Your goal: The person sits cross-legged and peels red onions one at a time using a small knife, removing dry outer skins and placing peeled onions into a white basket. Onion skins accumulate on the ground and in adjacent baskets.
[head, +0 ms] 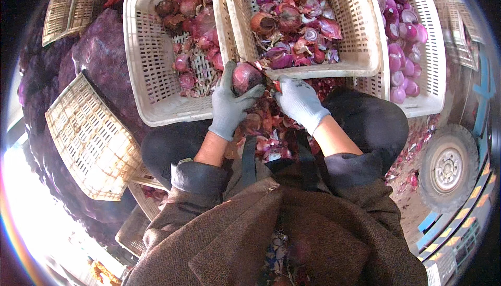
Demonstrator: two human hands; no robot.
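Note:
A red onion (245,77) with dark dry skin is gripped by my left hand (229,109), which wears a pale knit work glove. My right hand (300,98), gloved the same way, is closed on the red handle of a small knife (277,86). The blade lies close to the onion's right side; its tip is hard to make out. Just beyond both hands, a white plastic crate (362,19) holds onions, cut ends and loose skins. Another crate (143,105) at the left contains unpeeled onions and scraps.
Peeled purple onions (405,57) lie in a crate (434,86) at the right. Onion skins (270,141) cover the ground between my knees. Purple mesh sacks (103,58) and a tilted crate (92,141) are at the left. A vehicle wheel (448,170) stands at the right.

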